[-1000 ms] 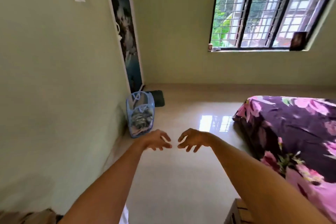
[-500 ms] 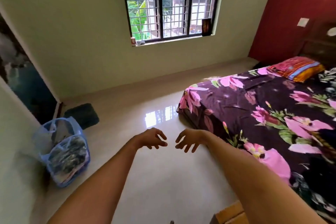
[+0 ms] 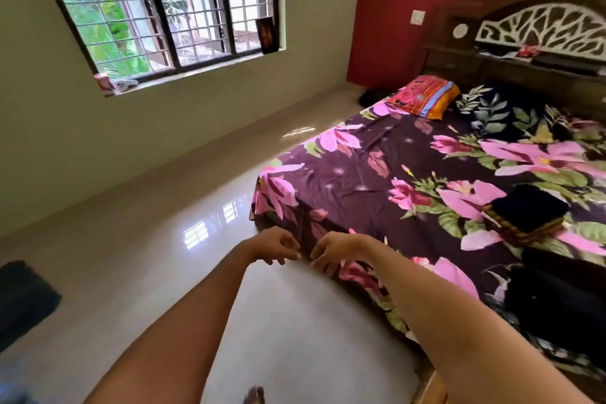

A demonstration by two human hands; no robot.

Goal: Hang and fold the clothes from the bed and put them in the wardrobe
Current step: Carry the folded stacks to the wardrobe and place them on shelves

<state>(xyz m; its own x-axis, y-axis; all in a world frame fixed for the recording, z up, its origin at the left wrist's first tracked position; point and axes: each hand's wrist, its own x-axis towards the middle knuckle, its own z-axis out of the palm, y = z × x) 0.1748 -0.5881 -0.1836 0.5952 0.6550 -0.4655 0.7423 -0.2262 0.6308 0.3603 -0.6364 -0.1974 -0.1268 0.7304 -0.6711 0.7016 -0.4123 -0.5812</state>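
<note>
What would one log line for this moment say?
hands: left hand and right hand open, empty | clothes: dark folded garment on bed | stage: nothing picked up yet

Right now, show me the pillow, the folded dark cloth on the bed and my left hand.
pillow [image 3: 423,96]: head view, middle of its top face.
folded dark cloth [image 3: 529,207]: head view, its dark top layer.
left hand [image 3: 274,244]: head view, back of the hand.

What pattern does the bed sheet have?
The bed sheet is dark purple with large pink flowers and green leaves, seen in the head view.
</note>
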